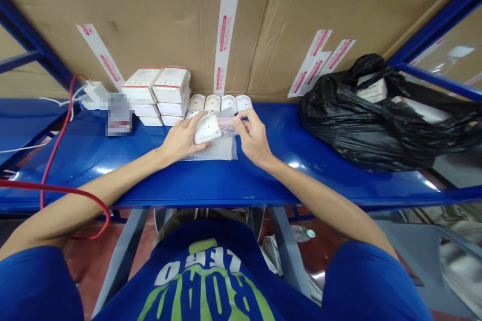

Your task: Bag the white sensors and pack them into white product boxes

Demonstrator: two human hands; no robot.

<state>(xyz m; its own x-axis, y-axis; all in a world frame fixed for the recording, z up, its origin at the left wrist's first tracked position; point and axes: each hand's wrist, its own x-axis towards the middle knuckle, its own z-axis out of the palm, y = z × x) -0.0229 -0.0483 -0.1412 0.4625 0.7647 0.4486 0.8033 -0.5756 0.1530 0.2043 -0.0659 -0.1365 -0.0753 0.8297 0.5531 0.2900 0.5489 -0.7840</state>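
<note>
- Along the left of the blue steel shelf (94, 173), we see a red cable (62, 130) looping down past a white plug adapter (96, 95) and a pixelated blur (119, 114) that we cannot make out.
- Just right of these stand stacked white boxes (156, 95) with red markings, against a cardboard wall (150, 20).
- Behind our hands, we see a row of white rounded pieces (220, 103).
- Our left hand (183, 139) is curled over a white rounded item (206, 129) inside a clear plastic bag (214, 149) on the shelf, while our right hand (253, 136) pinches the bag's upper edge, close by but apart.
- Far right, a black plastic bag (376, 120) slumps on the shelf around more white boxes (372, 90).
</note>
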